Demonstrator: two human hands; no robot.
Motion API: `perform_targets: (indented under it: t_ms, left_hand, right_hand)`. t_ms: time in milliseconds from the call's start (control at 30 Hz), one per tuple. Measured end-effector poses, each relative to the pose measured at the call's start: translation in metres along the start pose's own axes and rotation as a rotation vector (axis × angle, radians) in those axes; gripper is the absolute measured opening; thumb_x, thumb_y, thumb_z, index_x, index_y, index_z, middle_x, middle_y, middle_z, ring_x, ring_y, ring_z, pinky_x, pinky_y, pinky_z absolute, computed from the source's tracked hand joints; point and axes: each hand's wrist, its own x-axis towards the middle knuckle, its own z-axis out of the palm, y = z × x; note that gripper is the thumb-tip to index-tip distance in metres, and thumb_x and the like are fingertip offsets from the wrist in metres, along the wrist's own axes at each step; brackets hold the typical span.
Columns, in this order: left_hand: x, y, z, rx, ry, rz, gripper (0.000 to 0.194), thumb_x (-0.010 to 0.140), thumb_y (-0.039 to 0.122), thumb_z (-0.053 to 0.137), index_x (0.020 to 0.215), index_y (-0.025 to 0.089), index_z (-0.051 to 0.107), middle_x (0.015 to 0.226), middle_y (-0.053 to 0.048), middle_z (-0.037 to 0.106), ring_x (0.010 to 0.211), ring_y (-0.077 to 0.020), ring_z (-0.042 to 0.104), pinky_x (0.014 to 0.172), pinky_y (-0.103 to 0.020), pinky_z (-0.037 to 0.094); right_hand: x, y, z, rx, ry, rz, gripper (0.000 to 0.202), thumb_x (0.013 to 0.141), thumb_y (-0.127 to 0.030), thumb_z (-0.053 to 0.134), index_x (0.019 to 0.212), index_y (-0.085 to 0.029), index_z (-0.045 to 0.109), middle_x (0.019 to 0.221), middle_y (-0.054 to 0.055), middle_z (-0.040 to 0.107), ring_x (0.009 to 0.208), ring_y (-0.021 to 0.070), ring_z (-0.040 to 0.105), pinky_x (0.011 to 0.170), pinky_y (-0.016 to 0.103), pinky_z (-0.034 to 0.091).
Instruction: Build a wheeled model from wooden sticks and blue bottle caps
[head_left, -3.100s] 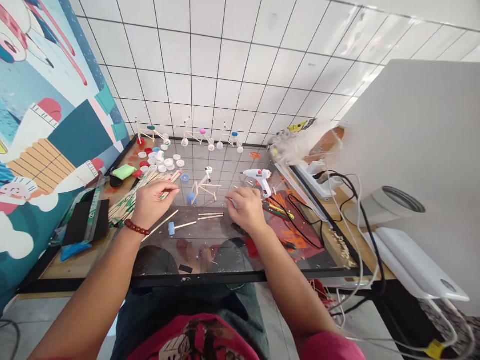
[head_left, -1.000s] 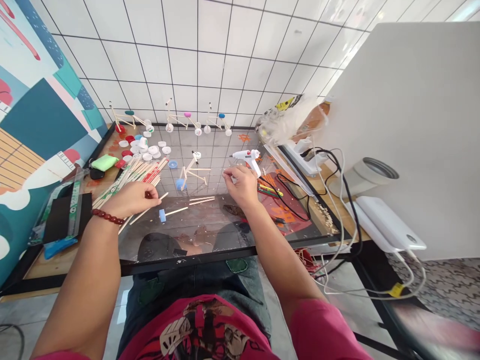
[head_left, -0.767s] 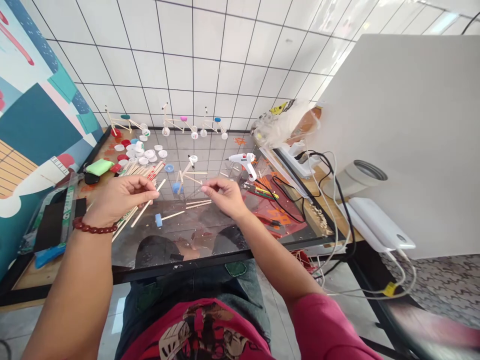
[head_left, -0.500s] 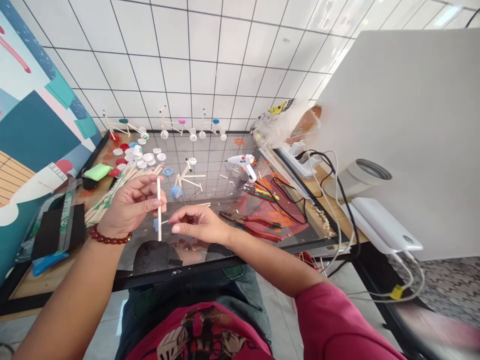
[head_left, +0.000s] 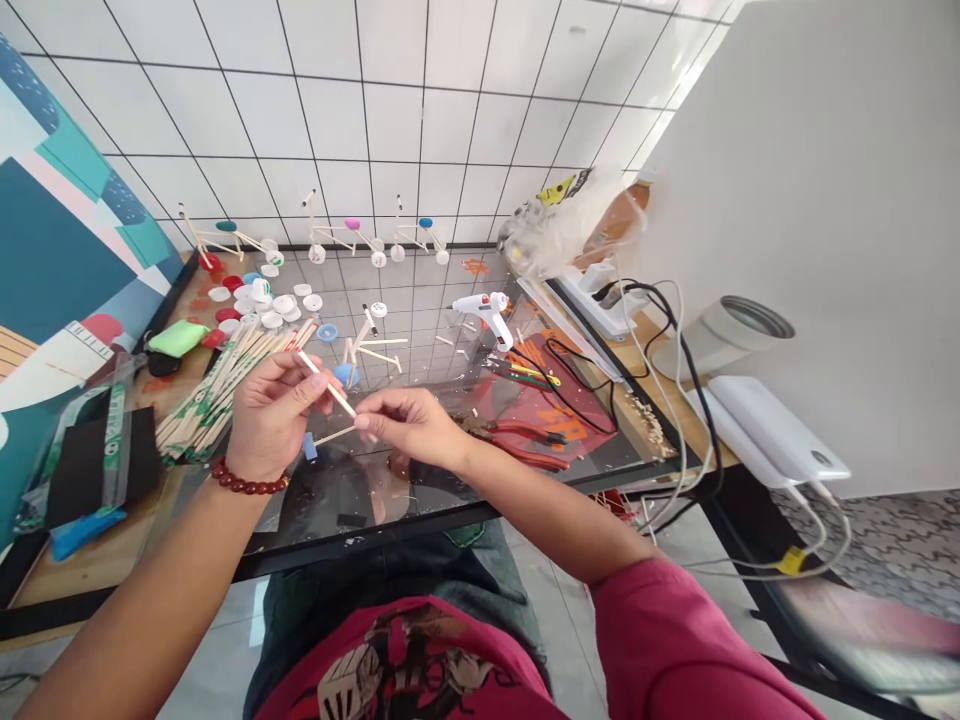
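Pinched in my left hand is a thin pale wooden stick, slanting down to the right. My right hand has thumb and fingers closed on its lower end. Under the hands, a small blue piece with a thin stick attached lies on the glossy tabletop. Just beyond them sits a partly built stick frame with a blue bottle cap. Left of my left hand lies a pile of wooden sticks in green-printed wrappers.
Loose bottle caps lie at the back left. Several stick-and-cap models stand along the wall. A white glue gun, red-handled pliers and a cutter lie to the right, near a power strip with cables.
The stick has turned from upright to slanting. My right hand has closed on its lower end, where before it was apart. The view has shifted slightly.
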Motion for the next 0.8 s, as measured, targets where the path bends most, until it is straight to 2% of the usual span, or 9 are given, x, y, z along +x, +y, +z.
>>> perform_targets:
  t_ms: [200, 267, 333, 433, 533, 633, 700, 767, 800]
  left_hand:
    - [0.01, 0.002, -0.01, -0.089, 0.181, 0.041, 0.02, 0.065, 0.022, 0.084, 0.077, 0.021, 0.068, 0.064, 0.002, 0.069, 0.054, -0.0113, 0.06, 0.047, -0.022, 0.044]
    - [0.015, 0.003, -0.013, -0.109, 0.211, 0.029, 0.019, 0.064, 0.02, 0.082, 0.075, 0.02, 0.066, 0.061, 0.002, 0.066, 0.052, -0.0095, 0.057, 0.046, -0.02, 0.042]
    - [0.02, 0.002, -0.017, -0.142, 0.235, 0.002, 0.018, 0.064, 0.021, 0.08, 0.074, 0.019, 0.065, 0.059, 0.003, 0.063, 0.05, -0.0078, 0.054, 0.045, -0.019, 0.04]
    - [0.024, -0.003, -0.021, -0.18, 0.264, -0.018, 0.02, 0.064, 0.023, 0.079, 0.074, 0.018, 0.063, 0.057, 0.004, 0.06, 0.049, -0.0069, 0.052, 0.044, -0.018, 0.037]
    - [0.025, -0.011, -0.023, -0.124, 0.304, -0.027, 0.023, 0.061, 0.025, 0.08, 0.074, 0.018, 0.063, 0.056, 0.005, 0.06, 0.047, -0.0068, 0.051, 0.044, -0.018, 0.038]
    - [0.023, -0.018, -0.021, -0.036, 0.337, -0.052, 0.027, 0.058, 0.026, 0.082, 0.075, 0.017, 0.064, 0.058, 0.004, 0.063, 0.046, -0.0077, 0.052, 0.044, -0.019, 0.04]
    - [0.02, -0.021, -0.019, -0.005, 0.354, -0.082, 0.027, 0.059, 0.028, 0.083, 0.075, 0.016, 0.064, 0.06, 0.003, 0.064, 0.047, -0.0077, 0.052, 0.045, -0.019, 0.04]
    - [0.017, -0.023, -0.018, 0.034, 0.36, -0.115, 0.026, 0.063, 0.029, 0.083, 0.078, 0.017, 0.067, 0.062, 0.002, 0.065, 0.048, -0.008, 0.053, 0.045, -0.02, 0.042]
    - [0.016, -0.024, -0.018, 0.053, 0.363, -0.12, 0.024, 0.065, 0.029, 0.083, 0.079, 0.017, 0.067, 0.064, 0.002, 0.065, 0.05, -0.0088, 0.054, 0.046, -0.02, 0.043]
  right_hand:
    - [0.001, -0.019, -0.035, -0.235, 0.484, -0.221, 0.038, 0.084, -0.058, 0.069, 0.083, -0.02, 0.07, 0.07, 0.0, 0.065, 0.069, 0.0131, 0.059, 0.069, 0.027, 0.05]
    - [0.003, -0.017, -0.046, -0.355, 0.539, -0.271, 0.035, 0.086, -0.054, 0.068, 0.084, -0.02, 0.071, 0.07, 0.0, 0.065, 0.066, 0.0125, 0.056, 0.066, 0.026, 0.047]
    - [0.005, -0.01, -0.052, -0.503, 0.507, -0.312, 0.029, 0.087, -0.048, 0.068, 0.085, -0.019, 0.072, 0.072, 0.0, 0.066, 0.063, 0.0119, 0.054, 0.063, 0.026, 0.044]
    - [0.007, 0.005, -0.051, -0.745, 0.394, -0.393, 0.023, 0.092, -0.038, 0.063, 0.085, -0.018, 0.072, 0.072, 0.001, 0.066, 0.061, 0.0113, 0.052, 0.063, 0.025, 0.042]
    - [0.006, 0.017, -0.04, -0.981, 0.205, -0.479, 0.025, 0.097, -0.033, 0.055, 0.087, -0.018, 0.073, 0.074, 0.003, 0.068, 0.064, 0.0121, 0.055, 0.066, 0.025, 0.043]
    - [0.005, 0.018, -0.026, -1.216, 0.048, -0.575, 0.025, 0.099, -0.03, 0.052, 0.089, -0.019, 0.072, 0.075, 0.004, 0.07, 0.066, 0.0133, 0.057, 0.065, 0.027, 0.04]
    - [0.001, 0.015, -0.016, -1.289, -0.022, -0.668, 0.022, 0.098, -0.026, 0.053, 0.089, -0.02, 0.072, 0.07, 0.003, 0.067, 0.063, 0.0134, 0.056, 0.062, 0.029, 0.038]
    - [-0.01, 0.013, -0.008, -1.277, -0.073, -0.742, 0.015, 0.094, -0.025, 0.058, 0.09, -0.02, 0.072, 0.064, 0.001, 0.063, 0.058, 0.0139, 0.055, 0.057, 0.03, 0.038]
    - [-0.019, 0.013, -0.004, -1.252, -0.142, -0.743, 0.012, 0.092, -0.025, 0.062, 0.093, -0.021, 0.073, 0.064, 0.001, 0.062, 0.056, 0.0142, 0.055, 0.055, 0.031, 0.038]
